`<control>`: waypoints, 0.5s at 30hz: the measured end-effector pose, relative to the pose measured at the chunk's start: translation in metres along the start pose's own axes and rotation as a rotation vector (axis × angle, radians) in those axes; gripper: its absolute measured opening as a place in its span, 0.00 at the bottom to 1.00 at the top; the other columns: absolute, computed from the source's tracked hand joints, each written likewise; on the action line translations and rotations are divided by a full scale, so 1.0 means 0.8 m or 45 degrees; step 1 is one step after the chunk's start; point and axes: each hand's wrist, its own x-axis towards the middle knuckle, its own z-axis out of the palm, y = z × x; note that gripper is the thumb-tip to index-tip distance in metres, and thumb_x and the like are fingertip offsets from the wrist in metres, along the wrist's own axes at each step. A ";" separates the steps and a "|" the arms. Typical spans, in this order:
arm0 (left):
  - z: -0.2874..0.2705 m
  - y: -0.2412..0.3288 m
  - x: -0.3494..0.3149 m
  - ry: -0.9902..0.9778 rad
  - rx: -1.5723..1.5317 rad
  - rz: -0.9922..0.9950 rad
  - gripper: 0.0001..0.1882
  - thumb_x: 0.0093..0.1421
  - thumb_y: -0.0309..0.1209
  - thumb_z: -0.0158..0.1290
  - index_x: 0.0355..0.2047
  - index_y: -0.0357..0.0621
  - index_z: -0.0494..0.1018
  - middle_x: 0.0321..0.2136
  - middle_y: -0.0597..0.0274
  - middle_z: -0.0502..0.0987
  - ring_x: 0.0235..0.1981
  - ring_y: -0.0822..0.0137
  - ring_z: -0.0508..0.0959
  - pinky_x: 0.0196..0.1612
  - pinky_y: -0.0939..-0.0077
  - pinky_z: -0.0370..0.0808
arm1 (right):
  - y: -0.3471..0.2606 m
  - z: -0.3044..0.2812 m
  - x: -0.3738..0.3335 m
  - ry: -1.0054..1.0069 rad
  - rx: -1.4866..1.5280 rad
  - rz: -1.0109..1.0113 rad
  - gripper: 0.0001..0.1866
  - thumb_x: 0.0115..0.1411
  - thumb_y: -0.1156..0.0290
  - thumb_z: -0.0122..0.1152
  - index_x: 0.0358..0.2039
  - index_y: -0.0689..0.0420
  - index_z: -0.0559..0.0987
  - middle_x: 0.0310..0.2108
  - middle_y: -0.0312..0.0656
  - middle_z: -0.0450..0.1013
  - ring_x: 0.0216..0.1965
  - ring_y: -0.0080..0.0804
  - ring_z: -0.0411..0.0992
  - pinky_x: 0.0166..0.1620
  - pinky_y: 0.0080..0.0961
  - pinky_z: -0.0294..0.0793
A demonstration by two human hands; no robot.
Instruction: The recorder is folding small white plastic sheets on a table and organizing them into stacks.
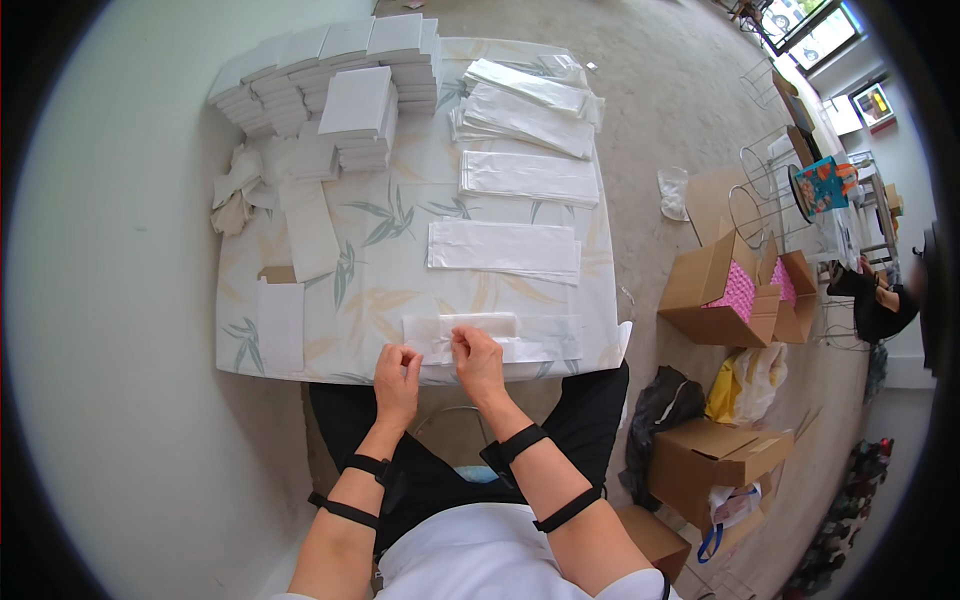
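At the near edge of the table, a folded white piece [495,322] lies on a long translucent white sleeve [550,340]. My right hand [480,362] is over them, with thumb and fingertips pinched together at the folded piece. Beside the sleeve's left end, my left hand [398,380] is closed too, its thumb against its fingers. What either pinch holds is too small to make out. Farther up lie a stack of flat white sleeves [500,248], a second stack [525,178] and a fanned pile [530,118].
Stacked white boxes [355,105] fill the table's far left, near crumpled off-white cloth [236,190]. A white open-ended box [281,325] lies at the near left. On the floor to the right are an open carton [700,290] with pink bubble wrap and another carton [705,455].
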 end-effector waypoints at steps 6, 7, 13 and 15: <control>-0.003 0.037 -0.002 0.062 0.166 0.089 0.08 0.53 0.28 0.60 0.31 0.43 0.71 0.31 0.59 0.72 0.36 0.57 0.74 0.39 0.63 0.67 | 0.005 -0.001 0.001 0.018 0.008 -0.009 0.09 0.51 0.83 0.60 0.36 0.64 0.78 0.30 0.50 0.77 0.32 0.43 0.77 0.36 0.32 0.76; 0.000 0.042 -0.002 -0.022 0.388 0.229 0.08 0.53 0.29 0.60 0.31 0.44 0.72 0.32 0.60 0.72 0.37 0.58 0.74 0.40 0.63 0.67 | 0.009 -0.001 0.000 0.019 -0.002 -0.009 0.09 0.51 0.83 0.60 0.35 0.64 0.78 0.30 0.50 0.77 0.32 0.43 0.77 0.36 0.32 0.76; 0.007 0.006 0.000 -0.115 0.513 0.347 0.08 0.52 0.29 0.60 0.32 0.46 0.73 0.33 0.62 0.72 0.37 0.58 0.74 0.41 0.64 0.67 | 0.003 0.005 0.002 0.019 -0.024 -0.017 0.09 0.50 0.82 0.60 0.34 0.63 0.78 0.30 0.50 0.77 0.32 0.44 0.77 0.37 0.33 0.76; 0.008 0.006 -0.001 -0.105 0.443 0.316 0.07 0.53 0.29 0.59 0.32 0.45 0.72 0.32 0.62 0.72 0.36 0.57 0.74 0.40 0.63 0.67 | 0.006 0.005 0.001 0.038 -0.027 -0.015 0.09 0.51 0.82 0.60 0.35 0.64 0.78 0.30 0.50 0.77 0.32 0.44 0.77 0.37 0.33 0.76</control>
